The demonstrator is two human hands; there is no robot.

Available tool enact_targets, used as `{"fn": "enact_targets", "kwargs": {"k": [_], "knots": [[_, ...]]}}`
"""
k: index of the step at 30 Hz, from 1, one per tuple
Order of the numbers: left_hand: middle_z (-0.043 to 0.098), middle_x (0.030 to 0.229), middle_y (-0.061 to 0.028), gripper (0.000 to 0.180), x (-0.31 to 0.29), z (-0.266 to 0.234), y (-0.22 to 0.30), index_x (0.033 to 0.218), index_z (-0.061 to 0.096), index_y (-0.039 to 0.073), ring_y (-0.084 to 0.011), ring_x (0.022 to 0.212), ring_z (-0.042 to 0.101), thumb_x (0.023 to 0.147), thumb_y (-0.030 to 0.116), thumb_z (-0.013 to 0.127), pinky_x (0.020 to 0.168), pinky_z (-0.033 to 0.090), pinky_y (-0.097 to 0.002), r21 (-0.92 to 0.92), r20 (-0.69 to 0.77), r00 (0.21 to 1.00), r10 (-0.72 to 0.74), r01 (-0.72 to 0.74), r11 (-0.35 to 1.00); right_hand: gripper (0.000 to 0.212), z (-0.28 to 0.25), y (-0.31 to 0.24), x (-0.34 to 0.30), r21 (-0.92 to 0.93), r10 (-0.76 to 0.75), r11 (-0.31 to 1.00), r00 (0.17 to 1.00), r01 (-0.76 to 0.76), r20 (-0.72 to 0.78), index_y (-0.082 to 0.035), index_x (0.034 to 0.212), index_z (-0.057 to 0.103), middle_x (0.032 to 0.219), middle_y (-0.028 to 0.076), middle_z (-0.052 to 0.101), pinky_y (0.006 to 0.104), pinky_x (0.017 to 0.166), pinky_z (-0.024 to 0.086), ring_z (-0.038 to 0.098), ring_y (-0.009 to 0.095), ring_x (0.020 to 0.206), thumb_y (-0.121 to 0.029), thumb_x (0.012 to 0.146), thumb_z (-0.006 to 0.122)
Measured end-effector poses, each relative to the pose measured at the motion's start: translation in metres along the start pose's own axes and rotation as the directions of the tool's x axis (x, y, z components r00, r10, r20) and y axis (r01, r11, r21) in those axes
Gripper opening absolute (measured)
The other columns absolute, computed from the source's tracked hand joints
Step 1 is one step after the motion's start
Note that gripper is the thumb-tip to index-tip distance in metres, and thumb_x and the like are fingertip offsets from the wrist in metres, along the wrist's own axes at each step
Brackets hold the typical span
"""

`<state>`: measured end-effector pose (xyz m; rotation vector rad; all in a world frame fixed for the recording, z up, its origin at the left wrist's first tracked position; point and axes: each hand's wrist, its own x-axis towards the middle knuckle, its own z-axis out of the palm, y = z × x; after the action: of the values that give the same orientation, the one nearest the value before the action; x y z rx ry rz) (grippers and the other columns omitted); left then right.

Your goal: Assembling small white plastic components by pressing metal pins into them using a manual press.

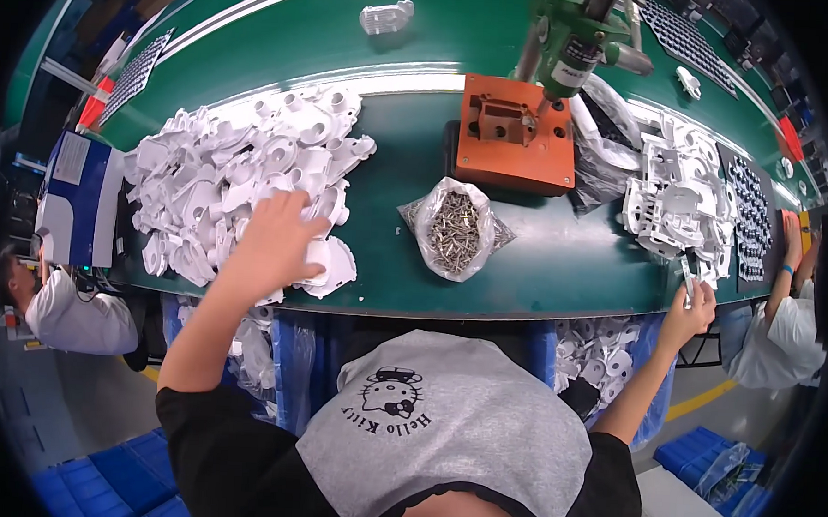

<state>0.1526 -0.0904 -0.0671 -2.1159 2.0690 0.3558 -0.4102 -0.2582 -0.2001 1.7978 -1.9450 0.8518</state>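
Observation:
My left hand [276, 239] rests over the near edge of a big heap of white moulded plastic parts [252, 150], its fingers spread and touching the pieces. At the bench's front right, my right hand [691, 312] pinches a narrow white plastic part [688, 275]. This lies just below a second heap of white plastic parts [680, 201]. Between the heaps sits a clear bag of small metal screws or pins [456, 231]. Behind the bag stands an orange fixture block [515, 157] under a green press head [571, 57].
Blue bins [294, 364] with white parts stand under the bench edge on both sides. A tray of small dark pieces [750, 218] lies at the right. Beyond is a green conveyor [433, 38] carrying a white part [386, 17]. Other people [84, 313] work at both sides.

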Motion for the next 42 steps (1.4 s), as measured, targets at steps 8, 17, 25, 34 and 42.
{"fn": "enact_targets", "kwargs": {"k": [8,17,25,34,42], "knots": [[0.046,0.12,-0.0144,0.032,0.001,0.046,-0.035,0.092,0.059,0.009,-0.0359,0.121,0.037,0.066,0.019,0.075,0.1,0.032,-0.045,-0.086,-0.281,0.944,0.173,-0.205,0.975,0.016,-0.033,-0.084,0.011,0.674,-0.013,0.739,1.0,0.002,0.01,0.0,0.099,0.063,0.102,0.004,0.054,0.0223,0.074,0.042,0.052,0.011,0.088,-0.008,0.087,0.061],[0.057,0.105,-0.0085,0.018,0.039,0.069,-0.068,0.088,0.047,0.008,-0.0201,0.112,0.048,0.082,0.011,0.064,0.097,0.035,-0.0334,-0.873,-0.469,0.825,-0.315,-0.38,0.306,0.016,-0.044,-0.134,-0.011,0.805,0.022,0.532,0.955,-0.261,0.294,0.002,0.104,0.057,0.091,0.002,0.058,0.0202,0.07,0.042,0.053,0.007,0.078,-0.004,0.089,0.058],[0.058,0.089,-0.0038,0.016,0.071,0.065,-0.063,0.09,0.049,0.006,-0.01,0.08,0.055,0.09,0.018,0.059,0.071,0.046,-0.0224,-0.755,-0.48,0.676,-0.56,-0.643,-0.13,0.016,-0.053,-0.187,-0.014,0.858,-0.219,-0.1,0.852,-0.504,0.475,0.001,0.104,0.054,0.096,0.01,0.061,0.0379,0.08,0.052,0.061,0.018,0.088,-0.003,0.09,0.048],[0.048,0.085,-0.0023,0.032,0.068,0.047,0.067,0.096,0.044,0.007,-0.0094,0.078,0.048,0.099,0.038,0.036,0.069,0.043,-0.024,-0.831,-0.509,0.765,-0.395,-0.556,-0.005,0.024,-0.076,-0.319,-0.024,0.513,-0.62,-0.174,0.498,-0.84,0.606,0.0,0.109,0.054,0.095,0.009,0.06,0.0284,0.067,0.05,0.059,0.015,0.077,-0.01,0.087,0.056],[0.045,0.086,-0.0022,0.041,0.068,0.046,0.099,0.096,0.04,0.006,-0.0057,0.077,0.043,0.1,0.044,0.024,0.069,0.041,-0.0216,-0.824,-0.362,0.883,-0.3,-0.453,-0.341,0.044,-0.06,-0.324,-0.018,0.705,-0.609,-0.098,0.603,-0.702,0.516,-0.002,0.129,0.045,0.095,0.008,0.059,0.0231,0.058,0.048,0.057,0.012,0.077,-0.008,0.087,0.059]]}}
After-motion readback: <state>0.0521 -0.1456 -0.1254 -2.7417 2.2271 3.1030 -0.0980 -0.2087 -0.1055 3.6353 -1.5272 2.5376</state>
